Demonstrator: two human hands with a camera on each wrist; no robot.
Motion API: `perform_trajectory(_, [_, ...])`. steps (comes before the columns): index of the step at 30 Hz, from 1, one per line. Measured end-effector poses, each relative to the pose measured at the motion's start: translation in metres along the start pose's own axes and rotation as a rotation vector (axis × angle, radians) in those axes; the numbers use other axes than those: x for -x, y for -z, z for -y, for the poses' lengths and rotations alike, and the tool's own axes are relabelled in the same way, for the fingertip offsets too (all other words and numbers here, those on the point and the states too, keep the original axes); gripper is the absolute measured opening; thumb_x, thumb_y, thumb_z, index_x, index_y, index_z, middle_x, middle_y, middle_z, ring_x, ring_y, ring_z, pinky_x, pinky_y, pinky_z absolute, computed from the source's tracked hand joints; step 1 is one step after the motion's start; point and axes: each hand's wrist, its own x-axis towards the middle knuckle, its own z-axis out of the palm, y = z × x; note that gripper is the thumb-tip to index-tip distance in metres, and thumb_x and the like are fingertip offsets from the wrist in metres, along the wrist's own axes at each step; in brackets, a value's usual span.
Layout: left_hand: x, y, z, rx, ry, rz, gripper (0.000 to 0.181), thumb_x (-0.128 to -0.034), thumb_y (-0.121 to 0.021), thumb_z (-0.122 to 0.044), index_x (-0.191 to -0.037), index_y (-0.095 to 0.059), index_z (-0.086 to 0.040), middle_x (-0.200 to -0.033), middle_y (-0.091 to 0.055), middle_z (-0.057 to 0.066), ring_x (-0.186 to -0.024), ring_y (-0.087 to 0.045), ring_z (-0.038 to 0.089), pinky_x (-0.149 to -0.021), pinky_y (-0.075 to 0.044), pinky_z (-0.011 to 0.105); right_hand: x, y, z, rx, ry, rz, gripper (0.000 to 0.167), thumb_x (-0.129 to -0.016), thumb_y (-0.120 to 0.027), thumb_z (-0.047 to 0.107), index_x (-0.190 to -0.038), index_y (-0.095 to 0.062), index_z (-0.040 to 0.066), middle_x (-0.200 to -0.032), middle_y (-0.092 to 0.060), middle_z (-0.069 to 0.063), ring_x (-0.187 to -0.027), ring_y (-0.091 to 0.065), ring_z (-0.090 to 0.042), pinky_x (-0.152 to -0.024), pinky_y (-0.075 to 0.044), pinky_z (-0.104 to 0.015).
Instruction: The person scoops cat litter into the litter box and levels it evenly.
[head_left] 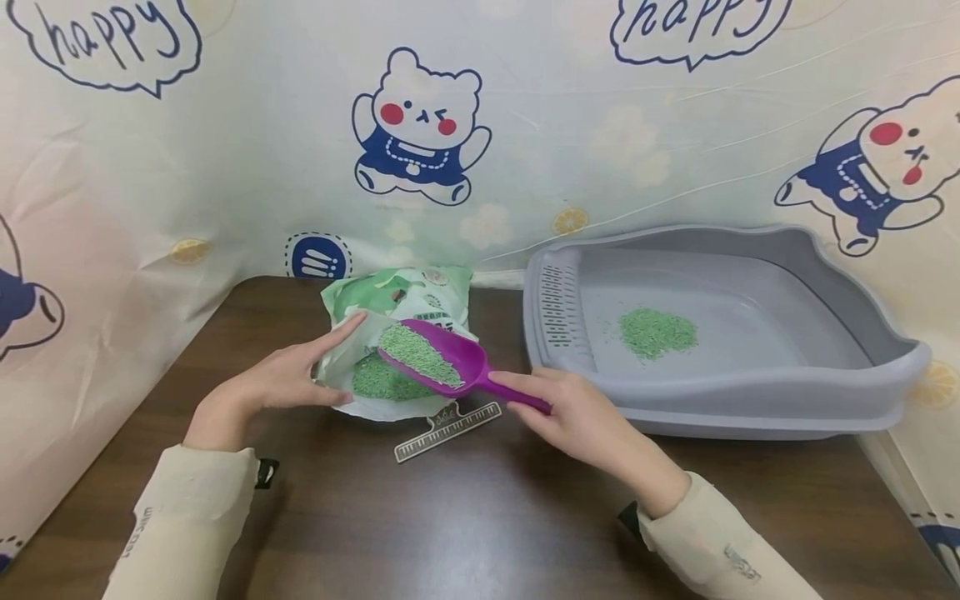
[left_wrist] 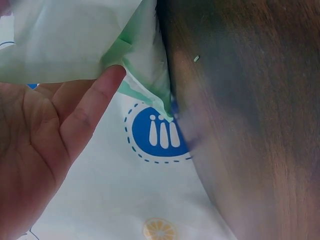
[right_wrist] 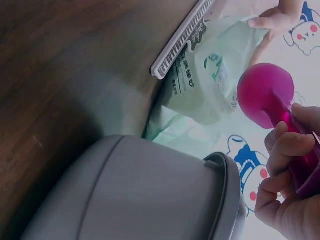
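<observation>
My right hand (head_left: 573, 417) grips the handle of a purple scoop (head_left: 472, 358) heaped with green litter pellets (head_left: 420, 354). The scoop is over the mouth of a green-and-white litter bag (head_left: 442, 287), which has more pellets inside. At the bag's left edge is my left hand (head_left: 281, 375), its fingers spread against the opening. In the left wrist view, a straight finger (left_wrist: 95, 107) touches the bag's pale flap (left_wrist: 60, 45). The right wrist view shows the scoop's rounded underside (right_wrist: 265, 92) and my curled fingers on its handle; its load is hidden there.
A grey litter box (head_left: 720, 400) stands to the right, with a small pile of green pellets (head_left: 656, 333) on its floor. A piano-key-patterned clip (head_left: 450, 432) lies before the bag on the brown table (head_left: 420, 525). One stray pellet (left_wrist: 196, 58) lies beside the bag. A printed cloth (head_left: 540, 142) hangs behind.
</observation>
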Motion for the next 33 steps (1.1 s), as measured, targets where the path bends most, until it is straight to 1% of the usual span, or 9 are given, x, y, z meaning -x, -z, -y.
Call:
perform_trajectory(9, [0.001,0.000,0.001,-0.021,-0.010,-0.007,0.109,-0.0790,-0.079,-0.049,-0.157,-0.003,-0.047,-0.153,-0.040,0.028,-0.119,-0.055,0.044,-0.089,-0.048,0.063,0.006,0.012,-0.002,-0.023,-0.063,0.003,0.040,-0.088,-0.075,0.013,-0.127,-0.070,0.019,-0.075,-0.059,0.005,-0.063,-0.044,-0.004,-0.053,-0.043,-0.018])
perform_trajectory(11, [0.001,0.000,0.001,-0.027,-0.009,-0.008,0.109,-0.0789,-0.079,-0.049,-0.157,-0.003,-0.047,-0.152,-0.040,0.028,-0.119,-0.056,0.044,-0.088,-0.048,0.062,0.008,0.015,-0.002,-0.026,-0.076,0.007,0.041,-0.088,-0.075,0.014,-0.128,-0.070,0.019,-0.078,-0.061,0.004,-0.064,-0.045,-0.004,-0.054,-0.043,-0.019])
perform_trajectory(15, [0.002,0.000,0.001,-0.033,-0.015,-0.008,0.109,-0.0784,-0.078,-0.051,-0.158,-0.004,-0.046,-0.151,-0.041,0.028,-0.117,-0.057,0.042,-0.087,-0.049,0.060,0.012,0.022,-0.004,-0.017,-0.086,-0.003,0.041,-0.088,-0.075,0.014,-0.129,-0.069,0.019,-0.098,-0.074,-0.001,-0.075,-0.056,-0.008,-0.063,-0.049,-0.022])
perform_trajectory(18, [0.003,0.000,0.001,-0.032,-0.019,-0.013,0.108,-0.0783,-0.078,-0.051,-0.158,-0.005,-0.046,-0.151,-0.041,0.028,-0.117,-0.057,0.042,-0.087,-0.049,0.059,0.016,0.029,-0.007,0.004,-0.090,-0.017,0.041,-0.088,-0.075,0.015,-0.128,-0.069,0.019,-0.115,-0.075,-0.002,-0.090,-0.066,-0.013,-0.074,-0.056,-0.028])
perform_trajectory(21, [0.003,0.001,0.000,-0.030,-0.018,-0.014,0.108,-0.0784,-0.078,-0.051,-0.158,-0.005,-0.046,-0.151,-0.041,0.028,-0.118,-0.056,0.043,-0.088,-0.048,0.060,0.019,0.036,-0.010,0.019,-0.084,-0.029,0.041,-0.087,-0.075,0.014,-0.128,-0.069,0.018,-0.119,-0.073,-0.003,-0.101,-0.070,-0.015,-0.079,-0.057,-0.032])
perform_trajectory(22, [0.003,0.001,0.000,-0.028,-0.016,-0.012,0.108,-0.0785,-0.078,-0.051,-0.158,-0.005,-0.046,-0.152,-0.041,0.028,-0.119,-0.056,0.043,-0.089,-0.048,0.061,0.021,0.038,-0.011,0.024,-0.087,-0.032,0.041,-0.087,-0.076,0.014,-0.128,-0.069,0.019,-0.119,-0.073,-0.002,-0.099,-0.069,-0.014,-0.077,-0.057,-0.031])
perform_trajectory(24, [0.003,0.000,0.000,-0.026,-0.014,-0.009,0.108,-0.0787,-0.078,-0.051,-0.158,-0.005,-0.046,-0.152,-0.041,0.028,-0.121,-0.055,0.044,-0.090,-0.048,0.062,0.024,0.043,-0.014,0.028,-0.085,-0.045,0.042,-0.087,-0.075,0.013,-0.128,-0.069,0.018,-0.115,-0.075,-0.002,-0.088,-0.067,-0.011,-0.070,-0.055,-0.027])
perform_trajectory(28, [0.001,0.000,0.000,-0.021,-0.010,-0.006,0.107,-0.0784,-0.078,-0.052,-0.157,-0.005,-0.048,-0.153,-0.040,0.027,-0.123,-0.054,0.044,-0.091,-0.047,0.061,0.031,0.054,-0.021,0.054,-0.074,-0.091,0.043,-0.085,-0.077,0.010,-0.127,-0.070,0.017,-0.108,-0.076,-0.001,-0.076,-0.055,-0.006,-0.062,-0.048,-0.020])
perform_trajectory(33, [0.001,0.000,0.001,-0.019,-0.001,-0.006,0.108,-0.0781,-0.078,-0.052,-0.157,-0.005,-0.049,-0.153,-0.040,0.026,-0.123,-0.054,0.044,-0.091,-0.047,0.061,0.039,0.067,-0.030,0.079,-0.056,-0.133,0.047,-0.081,-0.079,0.003,-0.125,-0.071,0.016,-0.109,-0.076,-0.003,-0.076,-0.055,-0.006,-0.062,-0.045,-0.014])
